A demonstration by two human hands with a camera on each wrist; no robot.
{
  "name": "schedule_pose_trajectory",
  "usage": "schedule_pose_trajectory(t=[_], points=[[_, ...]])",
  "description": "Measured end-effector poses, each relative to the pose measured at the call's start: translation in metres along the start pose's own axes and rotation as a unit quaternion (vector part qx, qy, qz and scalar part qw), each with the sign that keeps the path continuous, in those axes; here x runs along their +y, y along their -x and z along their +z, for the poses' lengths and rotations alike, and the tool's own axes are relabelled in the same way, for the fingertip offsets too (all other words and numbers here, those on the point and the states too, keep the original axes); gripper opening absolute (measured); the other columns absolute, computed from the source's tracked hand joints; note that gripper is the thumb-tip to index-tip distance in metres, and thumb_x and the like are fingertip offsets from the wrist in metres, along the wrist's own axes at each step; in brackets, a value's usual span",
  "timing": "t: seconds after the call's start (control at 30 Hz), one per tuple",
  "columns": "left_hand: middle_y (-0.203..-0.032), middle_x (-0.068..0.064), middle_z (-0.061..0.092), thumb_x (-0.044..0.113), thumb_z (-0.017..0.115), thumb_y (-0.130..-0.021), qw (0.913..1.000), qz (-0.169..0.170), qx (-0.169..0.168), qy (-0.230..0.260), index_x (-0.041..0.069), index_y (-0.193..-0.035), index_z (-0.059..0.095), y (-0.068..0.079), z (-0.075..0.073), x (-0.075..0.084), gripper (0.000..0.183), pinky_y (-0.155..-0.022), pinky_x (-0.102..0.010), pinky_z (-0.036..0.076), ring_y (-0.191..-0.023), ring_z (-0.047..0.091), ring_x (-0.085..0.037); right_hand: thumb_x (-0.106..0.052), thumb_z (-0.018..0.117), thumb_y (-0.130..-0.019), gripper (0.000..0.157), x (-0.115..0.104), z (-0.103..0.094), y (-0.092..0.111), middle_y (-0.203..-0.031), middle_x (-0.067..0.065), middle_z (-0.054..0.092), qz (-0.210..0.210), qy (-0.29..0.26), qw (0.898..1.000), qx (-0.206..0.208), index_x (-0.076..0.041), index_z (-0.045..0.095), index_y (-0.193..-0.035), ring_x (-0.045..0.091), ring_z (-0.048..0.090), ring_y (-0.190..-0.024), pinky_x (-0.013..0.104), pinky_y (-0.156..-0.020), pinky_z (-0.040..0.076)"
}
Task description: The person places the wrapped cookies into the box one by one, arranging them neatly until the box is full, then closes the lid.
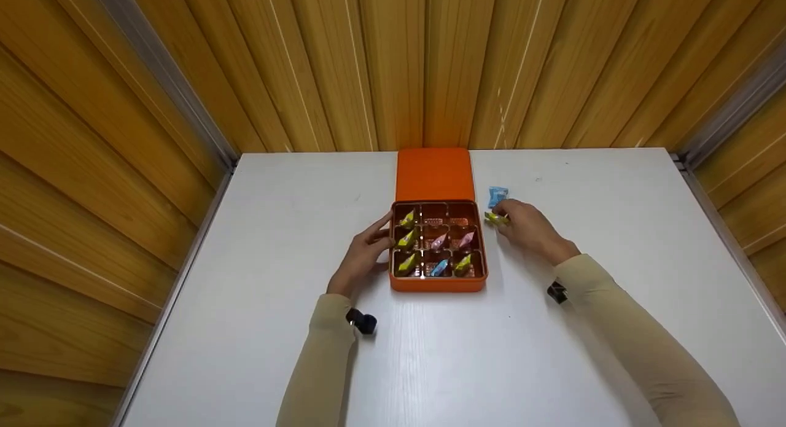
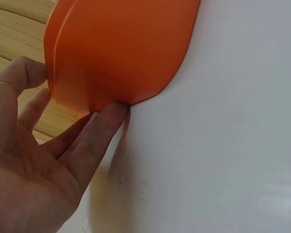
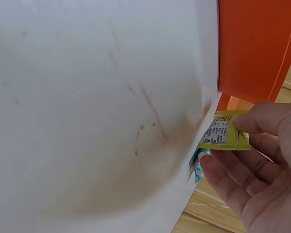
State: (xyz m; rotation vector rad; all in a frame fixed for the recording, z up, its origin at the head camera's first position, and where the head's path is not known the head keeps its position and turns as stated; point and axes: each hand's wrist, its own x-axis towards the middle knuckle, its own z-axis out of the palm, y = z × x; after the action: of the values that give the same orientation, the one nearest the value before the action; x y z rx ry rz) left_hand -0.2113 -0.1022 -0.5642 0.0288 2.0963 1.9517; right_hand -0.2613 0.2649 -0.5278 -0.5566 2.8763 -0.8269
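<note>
An orange box (image 1: 438,285) stands with its lid (image 1: 434,174) laid back behind it. Its divided tray holds several small wrapped candies: yellow ones (image 1: 406,239) down the left column and at the front right, pink ones (image 1: 467,239) in the middle row, a blue one (image 1: 439,268) at the front. Two back compartments hold none. My left hand (image 1: 362,255) touches the box's left side with extended fingertips (image 2: 117,109). Right of the box, my right hand (image 1: 529,229) pinches a yellow candy packet (image 3: 225,131) between thumb and fingers. Beyond it lies a blue candy packet (image 1: 498,196).
The white table (image 1: 276,242) meets ribbed wood-look panels (image 1: 393,64) at the back, with more panels along both sides. Black wrist cameras (image 1: 361,321) sit at both sleeve cuffs.
</note>
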Motion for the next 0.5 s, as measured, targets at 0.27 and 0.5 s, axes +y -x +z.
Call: schedule_pose_trajectory(t=[0.27,0.5], points=[[-0.149,-0.018,0.057,0.015,0.062,-0.101,1.0000,-0.006,0.000,0.005,0.036,-0.162,0.047,0.000,0.000,0.001,0.066,-0.089,-0.051,0.061,-0.131,0.059,-0.034,0.004,0.067,-0.099,0.027,-0.001,-0.006,-0.003,-0.123,0.028,0.065,-0.011,-0.017,1.000,0.016,0.009,0.064,-0.125,0.044,0.063,-0.113,0.059,-0.102,0.051],[-0.149,-0.016,0.058,0.016,0.062,-0.101,0.9999,-0.011,0.002,-0.002,0.039,-0.161,0.047,-0.001,0.001,0.001,0.066,-0.089,-0.050,0.062,-0.129,0.060,-0.034,0.005,0.067,-0.099,0.026,-0.002,-0.013,-0.004,-0.120,0.028,0.066,-0.030,-0.019,0.999,0.029,0.008,0.064,-0.124,0.045,0.064,-0.111,0.060,-0.100,0.052]])
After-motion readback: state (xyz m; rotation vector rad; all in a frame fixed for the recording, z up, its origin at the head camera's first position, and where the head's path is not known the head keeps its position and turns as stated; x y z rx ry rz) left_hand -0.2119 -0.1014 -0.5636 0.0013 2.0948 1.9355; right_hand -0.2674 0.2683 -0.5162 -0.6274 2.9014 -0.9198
